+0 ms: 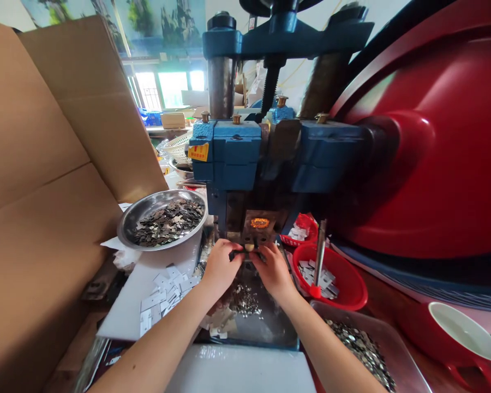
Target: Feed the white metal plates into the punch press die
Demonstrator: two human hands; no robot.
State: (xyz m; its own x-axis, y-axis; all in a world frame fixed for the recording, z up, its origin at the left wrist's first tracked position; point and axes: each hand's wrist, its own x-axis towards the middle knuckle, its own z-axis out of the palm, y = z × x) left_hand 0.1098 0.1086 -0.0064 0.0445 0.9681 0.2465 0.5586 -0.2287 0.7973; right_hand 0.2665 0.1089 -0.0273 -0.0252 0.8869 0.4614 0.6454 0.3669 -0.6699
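Observation:
Both hands meet at the die area of a blue press (236, 153). My left hand (221, 268) is closed, thumb and fingers pinched at the left of the die. Opposite it, my right hand (273, 268) is closed too, its fingertips bent in at the die's right side. Whatever the fingertips hold is too small and too covered to make out. A pale rounded piece (249, 248) shows between them. Below the hands, small shiny metal bits (245, 301) lie scattered on the dark press bed (276, 325).
At left stand a steel bowl (125, 236) of dark metal pieces, loose flat metal plates (161, 297) and a tall cardboard box (82, 103). To the right are a red basket (354, 292) of plates, a clear tub (407, 357) of metal parts, a red mug (437, 335) and a big red flywheel (450, 180).

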